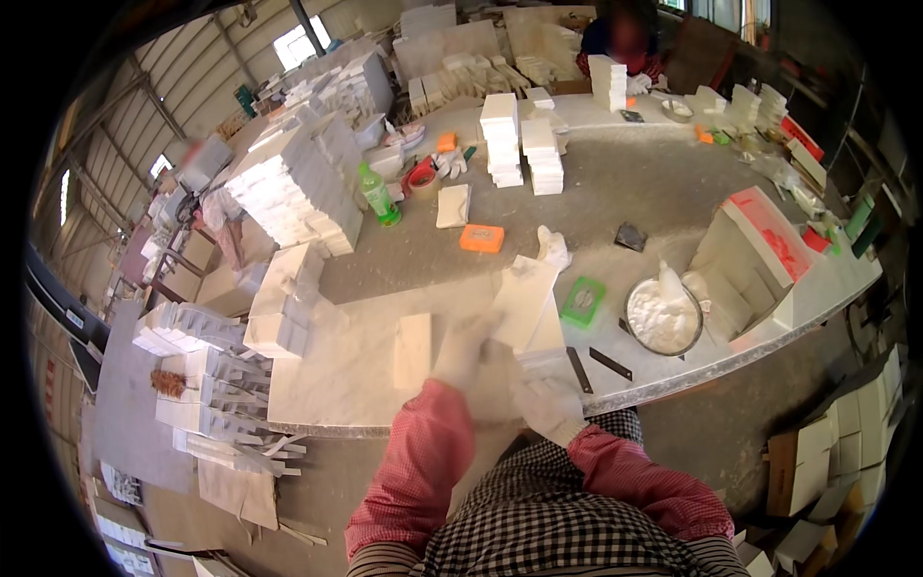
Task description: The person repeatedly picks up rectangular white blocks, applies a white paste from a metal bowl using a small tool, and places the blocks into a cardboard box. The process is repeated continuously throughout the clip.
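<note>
My left hand [461, 354], in a pale glove and smeared by motion, is over the near part of the worktable [356, 375]. Just left of it lies a narrow cream-coloured panel [413, 351]. My right hand [548, 402], in a white glove, is at the table's near edge beside a stack of pale sheets [543, 363]; its fingers do not show clearly enough to tell a grip. Beyond both hands, larger white sheets [527, 300] lie flat. Two dark flat blades [579, 370] rest right of my right hand, near a green square case [583, 302].
A bowl of white paste [661, 322] stands at the right, beside an open white box [745, 255]. Tall white stacks [298, 188] rise at the left, near a green bottle [378, 195]. An orange box [481, 238] lies mid-table. Another person [620, 48] sits at the far side.
</note>
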Demonstrator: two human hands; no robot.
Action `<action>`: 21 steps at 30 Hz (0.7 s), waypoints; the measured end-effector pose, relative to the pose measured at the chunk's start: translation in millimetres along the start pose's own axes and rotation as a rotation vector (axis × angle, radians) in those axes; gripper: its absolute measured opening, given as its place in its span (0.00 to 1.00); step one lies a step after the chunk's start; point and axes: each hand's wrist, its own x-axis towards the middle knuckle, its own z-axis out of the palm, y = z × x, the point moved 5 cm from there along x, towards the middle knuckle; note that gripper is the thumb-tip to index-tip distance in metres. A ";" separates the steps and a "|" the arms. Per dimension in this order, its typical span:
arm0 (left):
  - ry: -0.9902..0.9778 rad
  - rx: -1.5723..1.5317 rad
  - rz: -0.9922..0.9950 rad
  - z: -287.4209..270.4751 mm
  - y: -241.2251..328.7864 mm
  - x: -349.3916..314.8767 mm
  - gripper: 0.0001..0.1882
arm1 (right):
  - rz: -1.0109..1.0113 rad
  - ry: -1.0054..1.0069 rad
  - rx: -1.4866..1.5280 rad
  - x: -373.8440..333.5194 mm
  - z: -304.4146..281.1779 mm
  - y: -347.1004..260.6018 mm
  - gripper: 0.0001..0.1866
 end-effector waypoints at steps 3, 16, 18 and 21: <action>0.071 -0.034 0.057 0.2 1.1 -5.5 0.17 | 0.003 0.001 -0.025 1.1 5.4 -0.4 0.02; 0.067 0.110 0.134 -17.7 2.9 -60.3 0.13 | 0.254 -0.155 0.564 3.4 -21.1 20.2 0.13; 0.063 0.040 0.115 -15.1 -2.2 -66.5 0.13 | 0.384 -0.132 0.799 -3.2 -32.9 25.7 0.14; 0.036 -0.038 0.069 -16.2 -21.9 -72.0 0.13 | 0.597 -0.116 1.034 -10.7 -64.5 20.6 0.14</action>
